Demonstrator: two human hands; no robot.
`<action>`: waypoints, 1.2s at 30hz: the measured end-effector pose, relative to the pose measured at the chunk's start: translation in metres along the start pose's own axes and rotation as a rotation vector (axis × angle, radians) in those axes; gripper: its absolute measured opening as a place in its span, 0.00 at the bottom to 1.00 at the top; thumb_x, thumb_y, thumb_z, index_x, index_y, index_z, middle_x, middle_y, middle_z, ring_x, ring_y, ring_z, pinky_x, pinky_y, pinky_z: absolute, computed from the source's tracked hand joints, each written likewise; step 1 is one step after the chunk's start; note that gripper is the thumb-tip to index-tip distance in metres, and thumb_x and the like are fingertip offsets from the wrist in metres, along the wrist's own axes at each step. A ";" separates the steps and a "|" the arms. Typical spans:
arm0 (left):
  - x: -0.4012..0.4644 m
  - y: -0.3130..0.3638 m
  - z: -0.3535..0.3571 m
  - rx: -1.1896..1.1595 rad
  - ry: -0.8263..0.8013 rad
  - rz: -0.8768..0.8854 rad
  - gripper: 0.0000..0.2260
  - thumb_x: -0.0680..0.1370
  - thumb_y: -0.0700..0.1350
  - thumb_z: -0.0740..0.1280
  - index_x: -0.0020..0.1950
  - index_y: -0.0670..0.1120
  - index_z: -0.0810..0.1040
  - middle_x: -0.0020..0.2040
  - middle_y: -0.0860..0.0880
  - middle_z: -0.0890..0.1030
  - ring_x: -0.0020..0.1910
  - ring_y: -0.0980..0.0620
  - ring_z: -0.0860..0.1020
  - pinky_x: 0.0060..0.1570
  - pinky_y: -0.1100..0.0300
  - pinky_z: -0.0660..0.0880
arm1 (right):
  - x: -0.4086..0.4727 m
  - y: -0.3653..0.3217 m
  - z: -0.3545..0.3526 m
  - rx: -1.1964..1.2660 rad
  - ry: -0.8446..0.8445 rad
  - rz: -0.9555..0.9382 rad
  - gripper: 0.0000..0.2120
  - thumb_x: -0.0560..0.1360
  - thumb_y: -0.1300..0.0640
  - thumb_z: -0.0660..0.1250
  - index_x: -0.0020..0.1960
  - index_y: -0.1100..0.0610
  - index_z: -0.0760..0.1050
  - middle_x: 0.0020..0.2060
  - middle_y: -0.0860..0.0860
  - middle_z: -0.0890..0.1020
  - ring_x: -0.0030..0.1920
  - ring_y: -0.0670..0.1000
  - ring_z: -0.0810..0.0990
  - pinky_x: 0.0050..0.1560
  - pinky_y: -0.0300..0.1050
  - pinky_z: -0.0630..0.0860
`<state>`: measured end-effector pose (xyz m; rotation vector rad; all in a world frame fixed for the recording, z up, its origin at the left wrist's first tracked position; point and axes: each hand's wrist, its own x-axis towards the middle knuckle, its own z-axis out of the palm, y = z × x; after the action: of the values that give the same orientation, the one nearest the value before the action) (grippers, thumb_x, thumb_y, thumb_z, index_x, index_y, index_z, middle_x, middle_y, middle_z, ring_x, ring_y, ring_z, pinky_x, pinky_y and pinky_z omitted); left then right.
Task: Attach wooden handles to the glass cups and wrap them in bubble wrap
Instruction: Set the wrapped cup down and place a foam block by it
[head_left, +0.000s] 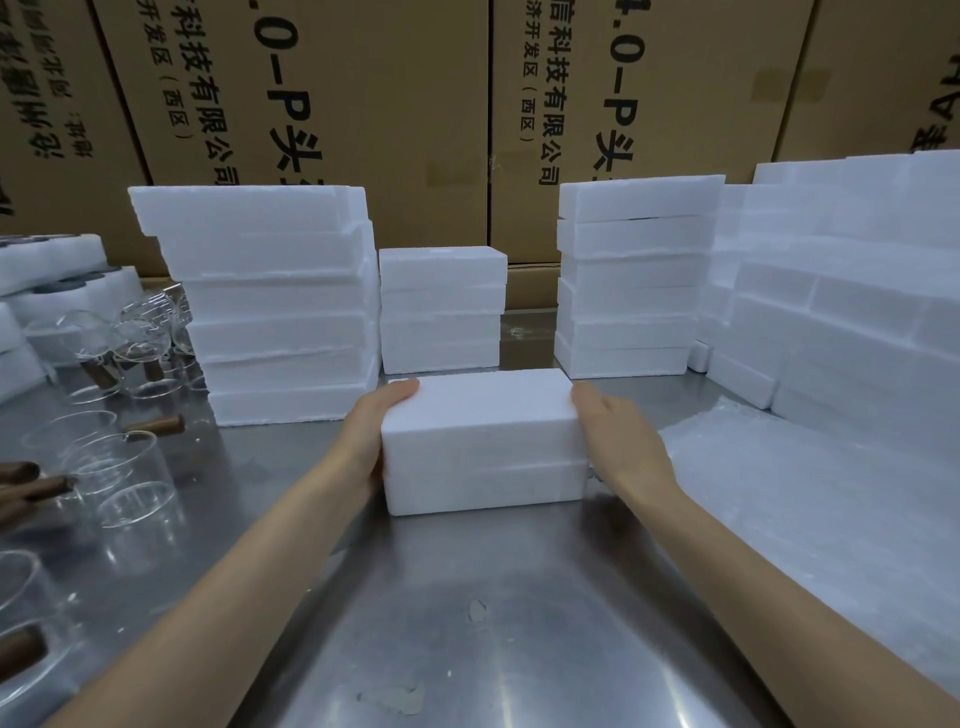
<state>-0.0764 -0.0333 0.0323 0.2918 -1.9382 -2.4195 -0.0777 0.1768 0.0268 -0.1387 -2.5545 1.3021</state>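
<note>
A closed white foam box, made of two halves, sits on the steel table in the middle. My left hand grips its left end, with the thumb lying over the top edge. My right hand lies flat against its right end, fingers straight. At the left stand several glass cups, some with brown wooden handles attached. A sheet of bubble wrap lies on the table at the right.
Stacks of white foam boxes stand behind: a tall one at left, a short one in the middle, and others at right and far right. Cardboard cartons wall off the back. Foam trays sit far left.
</note>
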 end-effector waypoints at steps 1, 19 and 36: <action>0.000 0.000 0.000 -0.006 0.008 -0.003 0.07 0.77 0.48 0.66 0.45 0.45 0.79 0.34 0.49 0.82 0.33 0.50 0.79 0.37 0.59 0.73 | -0.001 -0.001 0.000 -0.016 0.007 0.004 0.19 0.77 0.46 0.49 0.32 0.55 0.63 0.30 0.52 0.71 0.34 0.53 0.71 0.38 0.46 0.67; -0.028 0.064 -0.030 1.043 -0.230 -0.152 0.40 0.56 0.77 0.62 0.53 0.47 0.80 0.44 0.50 0.86 0.40 0.51 0.85 0.40 0.60 0.79 | 0.008 -0.009 -0.005 -0.196 0.038 0.018 0.18 0.77 0.47 0.51 0.32 0.56 0.63 0.29 0.50 0.69 0.31 0.50 0.68 0.32 0.43 0.63; 0.029 -0.053 0.104 0.483 0.104 0.331 0.12 0.77 0.47 0.68 0.58 0.44 0.82 0.55 0.48 0.83 0.57 0.49 0.79 0.56 0.63 0.72 | 0.086 0.031 -0.066 -0.590 0.496 -0.086 0.10 0.80 0.55 0.57 0.51 0.60 0.74 0.47 0.57 0.77 0.41 0.58 0.73 0.39 0.45 0.65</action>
<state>-0.1166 0.0752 -0.0012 0.0893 -2.2834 -1.6884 -0.1430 0.2639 0.0557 -0.4023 -2.3778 0.3778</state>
